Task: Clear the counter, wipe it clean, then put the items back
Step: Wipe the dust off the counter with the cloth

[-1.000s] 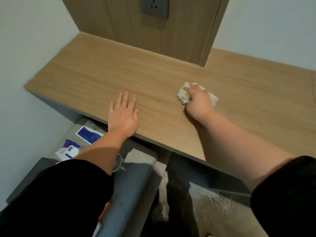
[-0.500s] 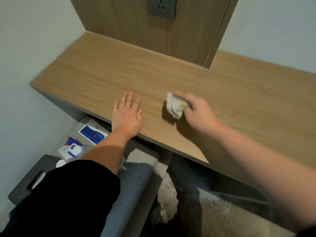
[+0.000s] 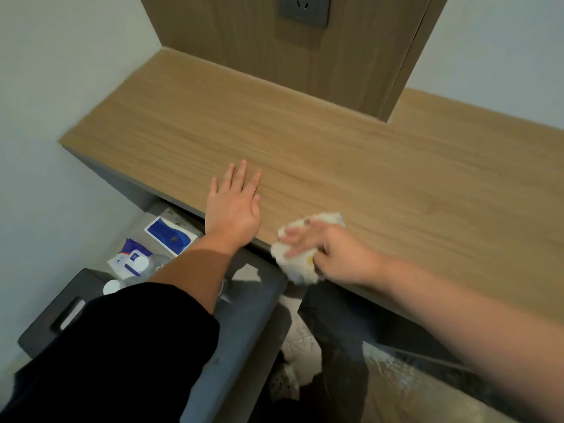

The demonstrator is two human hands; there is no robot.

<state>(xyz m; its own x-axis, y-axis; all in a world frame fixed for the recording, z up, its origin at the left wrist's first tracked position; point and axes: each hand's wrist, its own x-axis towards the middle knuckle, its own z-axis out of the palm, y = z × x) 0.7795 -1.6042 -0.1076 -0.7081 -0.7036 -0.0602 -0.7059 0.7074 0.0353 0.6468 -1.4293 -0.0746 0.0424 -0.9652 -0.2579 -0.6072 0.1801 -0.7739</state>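
The wooden counter (image 3: 351, 154) lies bare in front of me. My left hand (image 3: 233, 206) rests flat on it near the front edge, fingers straight. A little to the right, my right hand (image 3: 332, 251) holds a crumpled white cloth (image 3: 297, 264) with a yellow mark, right at the counter's front edge. Part of the cloth hangs past the edge. The hand is motion-blurred. Below the counter at the left, a box with a blue label (image 3: 171, 235), a blue and white pack (image 3: 129, 259) and clear bottles (image 3: 158, 264) sit on a lower surface.
A dark grey seat or bin (image 3: 61, 319) stands at the lower left, partly behind my black sleeve. A wooden wall panel with a grey power socket (image 3: 305, 7) rises behind the counter. White walls close in the left side and back right.
My right hand has dragged the cloth from mid-counter toward me, down to the front edge. My left hand has stayed flat in place.
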